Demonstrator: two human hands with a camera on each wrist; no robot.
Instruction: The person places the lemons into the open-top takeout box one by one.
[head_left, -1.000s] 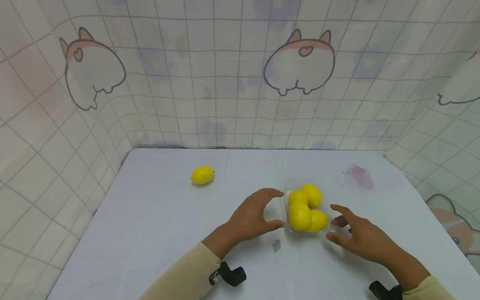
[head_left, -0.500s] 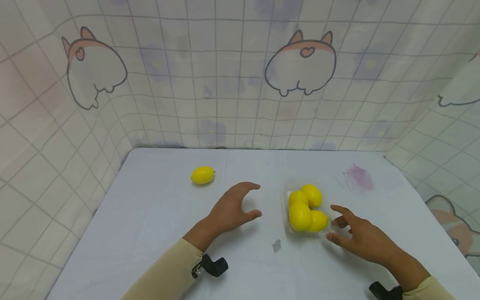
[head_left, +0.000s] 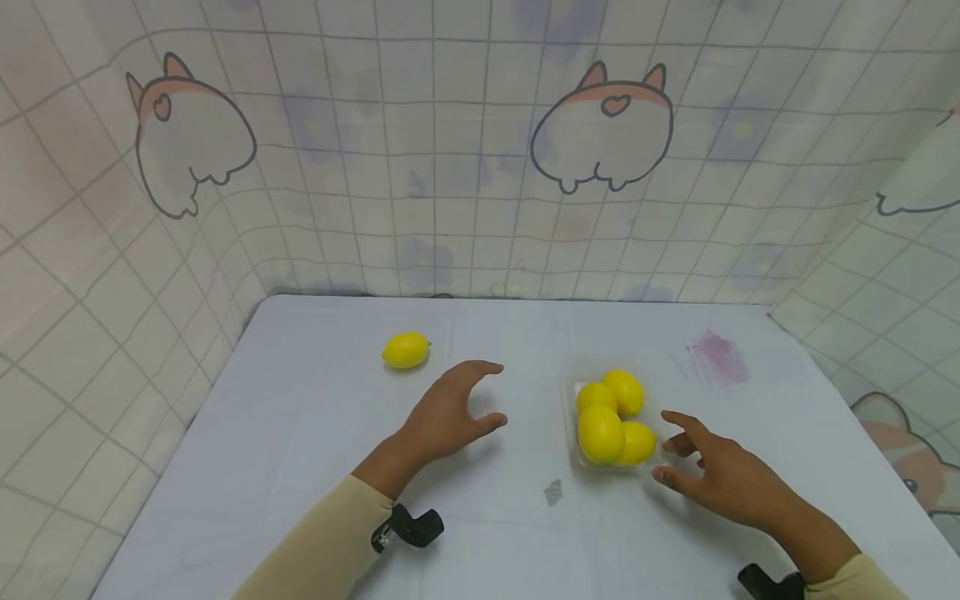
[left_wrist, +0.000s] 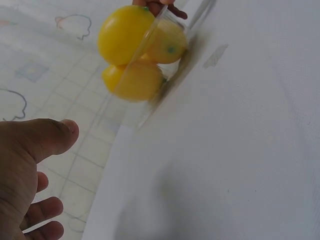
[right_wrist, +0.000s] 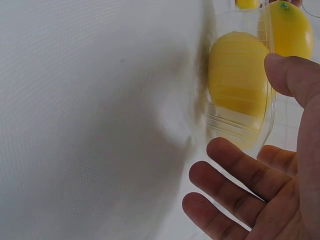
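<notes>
A clear plastic container (head_left: 651,408) holding several yellow lemons (head_left: 600,433) sits on the table, right of centre. My right hand (head_left: 727,475) is at its right side with fingers spread and relaxed. In the right wrist view the thumb (right_wrist: 290,75) lies close to the container's rim (right_wrist: 271,107); whether it touches I cannot tell. My left hand (head_left: 442,417) hovers over the table, thumb and fingers apart, nothing between them. It is between the container and a single lemon (head_left: 406,350) lying farther back on the left. The left wrist view shows the container's lemons (left_wrist: 125,35) beyond the left thumb (left_wrist: 55,137).
The white-covered table (head_left: 300,467) ends at a patterned curtain (head_left: 480,167) behind and at both sides. A purple stain (head_left: 717,357) marks the back right, and a small grey patch (head_left: 553,492) lies in front of the container.
My left hand has moved left, away from the container's left side, slowing at the end. The right hand, the container and the single lemon stay in place.
</notes>
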